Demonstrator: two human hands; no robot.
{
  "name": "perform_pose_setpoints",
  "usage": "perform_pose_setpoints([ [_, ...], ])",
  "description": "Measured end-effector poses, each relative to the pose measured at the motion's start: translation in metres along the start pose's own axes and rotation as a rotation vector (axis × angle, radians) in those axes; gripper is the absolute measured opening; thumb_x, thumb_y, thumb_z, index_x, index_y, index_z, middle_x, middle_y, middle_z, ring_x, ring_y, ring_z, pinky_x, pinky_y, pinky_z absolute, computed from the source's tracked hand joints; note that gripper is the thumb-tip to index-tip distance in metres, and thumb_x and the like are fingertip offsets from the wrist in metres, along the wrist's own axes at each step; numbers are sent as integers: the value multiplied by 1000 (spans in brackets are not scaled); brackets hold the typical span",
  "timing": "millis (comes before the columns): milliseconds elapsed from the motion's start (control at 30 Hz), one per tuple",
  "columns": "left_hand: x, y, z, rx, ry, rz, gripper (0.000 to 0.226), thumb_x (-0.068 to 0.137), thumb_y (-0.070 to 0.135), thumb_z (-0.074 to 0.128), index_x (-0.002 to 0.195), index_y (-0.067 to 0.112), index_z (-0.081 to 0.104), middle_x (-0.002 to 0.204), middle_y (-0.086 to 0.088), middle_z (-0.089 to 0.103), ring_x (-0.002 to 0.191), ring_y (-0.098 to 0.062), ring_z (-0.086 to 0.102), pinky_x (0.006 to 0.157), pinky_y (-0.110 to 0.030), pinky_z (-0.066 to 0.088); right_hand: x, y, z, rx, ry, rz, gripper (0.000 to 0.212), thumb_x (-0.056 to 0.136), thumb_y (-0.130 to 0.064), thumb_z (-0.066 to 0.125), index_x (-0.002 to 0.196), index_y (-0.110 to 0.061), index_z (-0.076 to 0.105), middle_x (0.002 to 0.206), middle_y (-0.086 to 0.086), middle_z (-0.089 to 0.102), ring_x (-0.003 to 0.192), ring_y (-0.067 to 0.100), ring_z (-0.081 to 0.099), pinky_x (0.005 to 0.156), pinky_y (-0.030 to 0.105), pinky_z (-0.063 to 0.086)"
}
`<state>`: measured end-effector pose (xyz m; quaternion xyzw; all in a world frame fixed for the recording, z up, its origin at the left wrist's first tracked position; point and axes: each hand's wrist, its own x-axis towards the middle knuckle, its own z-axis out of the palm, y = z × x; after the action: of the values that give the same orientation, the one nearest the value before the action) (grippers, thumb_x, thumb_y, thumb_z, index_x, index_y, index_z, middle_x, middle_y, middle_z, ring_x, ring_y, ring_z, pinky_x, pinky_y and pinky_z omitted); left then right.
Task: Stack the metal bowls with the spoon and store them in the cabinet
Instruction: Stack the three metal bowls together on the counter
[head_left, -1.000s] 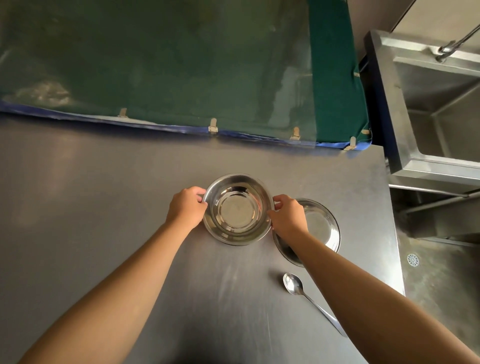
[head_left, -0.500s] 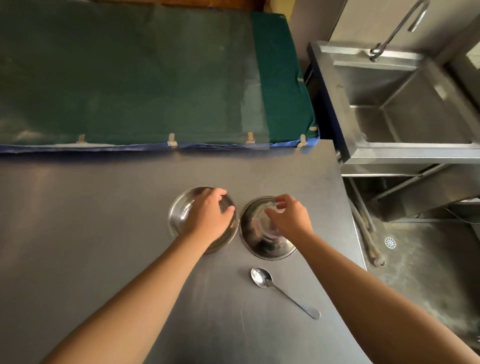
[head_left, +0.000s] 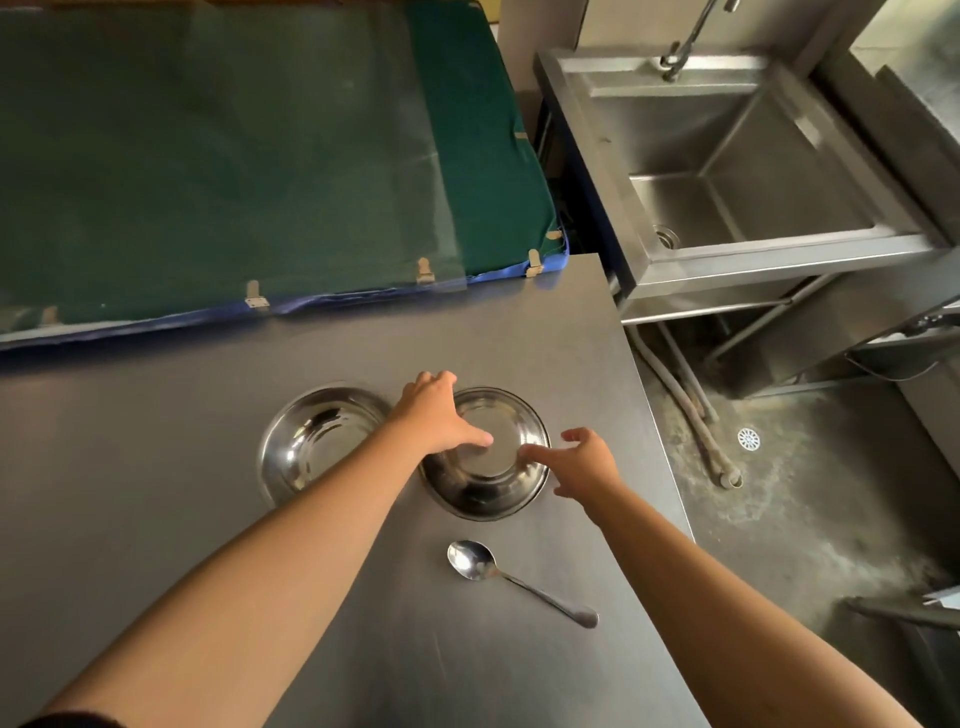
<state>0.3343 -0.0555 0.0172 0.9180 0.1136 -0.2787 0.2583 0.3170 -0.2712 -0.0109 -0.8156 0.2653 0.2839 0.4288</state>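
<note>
steel table (head_left: 156, 467): two metal bowls side by side, left bowl (head_left: 317, 441) untouched, right bowl (head_left: 488, 483) under both hands. left hand (head_left: 434, 410) fingers spread, thumb inside the bowl; right hand (head_left: 582, 462) fingers apart at its right rim. spoon (head_left: 514, 577) lies just below the right bowl. sink (head_left: 727, 156) at far right.

Legible text, labels, brands, numbers: none. Bowls (head_left: 485, 452), spoon (head_left: 514, 577) and sink (head_left: 654, 270) apparently carry no markings.
</note>
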Motion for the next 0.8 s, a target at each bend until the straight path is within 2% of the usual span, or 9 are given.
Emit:
perform_pose_setpoints([
  [100,13,3,1,48,-101,-45,115,48,62,88,143,19,41,145,-10,42,132,-31,43,103,-44,43,4,10,2,116,-34,80,87,65,-42,92,135,-12,50,102,4,63,82,16,66,72,39,64],
  [167,19,5,4,67,-144,-56,105,46,60,91,132,19,48,137,-9,46,123,-29,49,99,-40,45,7,14,5,168,-47,106,84,66,-41,91,134,-12,50,103,5,64,89,19,67,71,39,64],
  [267,26,5,7,57,-162,-59,91,45,56,93,119,21,52,128,-6,47,113,-29,52,98,-42,48,12,16,9,199,-47,123,77,65,-43,91,126,-9,56,99,7,68,85,19,69,69,37,64],
  [400,31,5,6,48,-171,-64,91,42,56,94,116,22,53,122,-4,45,109,-28,53,98,-45,49,22,18,11,285,-56,155,51,68,-43,89,95,-6,68,88,9,73,70,22,69,74,45,64],
  [533,33,3,4,10,-178,-52,84,38,59,92,106,23,56,117,-3,48,102,-27,55,92,-41,51,27,19,5,404,-86,209,31,87,-26,75,100,2,71,81,14,67,67,25,65,62,35,62],
  [600,33,2,2,-33,-196,-34,83,35,60,90,103,23,58,116,-3,52,100,-25,58,91,-41,52,27,18,1,442,-80,181,17,92,-13,68,102,0,70,82,14,66,70,26,64,58,32,60],
  [667,32,4,-1,-103,-205,-10,74,34,59,89,93,29,55,116,-1,54,101,-23,59,92,-41,52,25,14,-5,489,-44,141,4,93,-5,64,94,-5,68,85,17,67,75,28,65,63,36,62],
  [733,31,6,-4,-182,-190,13,67,37,58,88,90,33,53,113,2,57,101,-20,60,90,-38,52,22,6,-12,509,-16,74,10,94,-4,63,86,-9,66,83,15,67,73,28,67,63,35,62],
  [800,30,9,-8,-289,-144,12,61,48,60,79,96,29,59,104,7,62,94,-14,60,79,-33,51,13,-6,-20,464,16,-33,13,95,-6,64,84,-11,68,77,9,65,64,21,63,55,30,58],
])
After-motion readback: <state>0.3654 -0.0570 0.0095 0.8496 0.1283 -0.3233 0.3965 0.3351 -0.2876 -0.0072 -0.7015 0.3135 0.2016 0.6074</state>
